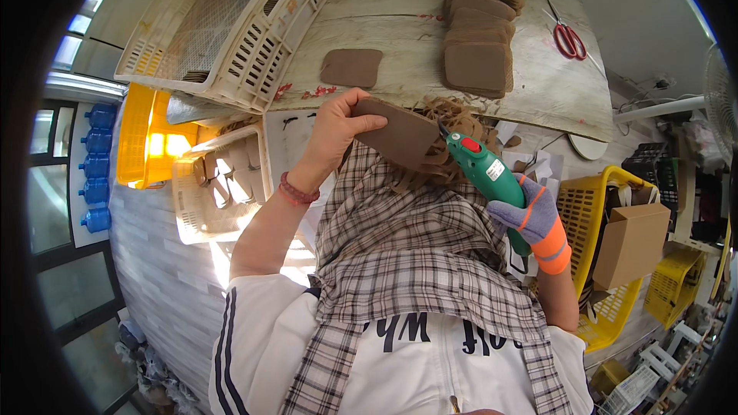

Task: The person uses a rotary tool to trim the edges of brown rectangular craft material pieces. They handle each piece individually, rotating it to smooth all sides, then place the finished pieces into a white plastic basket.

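My bare left hand point(332, 134) pinches the left end of a flat brown rounded piece point(400, 135), thumb on top, just off the table's near edge. In my right hand point(532, 219), in a grey and orange glove, is a green handheld power tool point(492, 173) with a red switch. Its narrow tip is close to the piece's right edge; whether they touch I cannot tell. Curled brown offcut strips point(461, 114) lie heaped behind and under the piece, over my checked apron point(400, 238). A similar brown piece point(351, 68) lies flat on the table beyond my left hand.
Stacks of brown pieces point(475, 68) stand on the worn table point(400, 23), with red-handled scissors point(569, 40) to their right. A white plastic crate point(250, 54) is at far left. Below it are a yellow crate point(134, 138) and another pale crate point(188, 211). At right stands a yellow basket point(580, 207) with a cardboard box point(632, 246).
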{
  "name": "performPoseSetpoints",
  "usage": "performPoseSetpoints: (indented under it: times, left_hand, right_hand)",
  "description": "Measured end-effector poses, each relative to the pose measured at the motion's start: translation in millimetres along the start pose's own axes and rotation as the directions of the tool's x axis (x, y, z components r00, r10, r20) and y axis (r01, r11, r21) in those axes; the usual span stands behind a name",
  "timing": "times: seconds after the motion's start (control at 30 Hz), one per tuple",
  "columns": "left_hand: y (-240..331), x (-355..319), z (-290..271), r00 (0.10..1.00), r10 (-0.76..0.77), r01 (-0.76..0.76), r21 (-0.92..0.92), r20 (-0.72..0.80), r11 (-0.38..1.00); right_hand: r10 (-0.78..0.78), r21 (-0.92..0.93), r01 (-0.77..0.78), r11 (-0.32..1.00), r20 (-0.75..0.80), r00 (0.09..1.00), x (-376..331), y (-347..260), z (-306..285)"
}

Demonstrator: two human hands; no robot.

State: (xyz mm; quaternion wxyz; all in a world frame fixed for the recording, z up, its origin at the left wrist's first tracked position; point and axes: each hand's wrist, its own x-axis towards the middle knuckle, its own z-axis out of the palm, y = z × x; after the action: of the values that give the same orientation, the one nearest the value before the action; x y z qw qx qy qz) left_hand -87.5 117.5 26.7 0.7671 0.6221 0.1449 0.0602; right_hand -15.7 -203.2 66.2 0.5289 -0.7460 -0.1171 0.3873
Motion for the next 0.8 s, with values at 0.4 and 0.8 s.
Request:
performPoseSetpoints:
  times: [0.4,0.8]
  left_hand:
    - [-1.1,-3.6,4.9,0.99,-0.118,0.118,0.008,0.078,0.993]
    - [3.1,-9.2,21.3,0.932,-0.293,0.247,0.215,0.215,0.945]
  right_hand:
    - [0.032,-0.07,-0.029,0.997,0.055,0.998,-1.7,-12.3,9.9]
    - [0.015,-0.145,-0.001,0.989,0.096,0.995,8.0,-12.6,15.3]
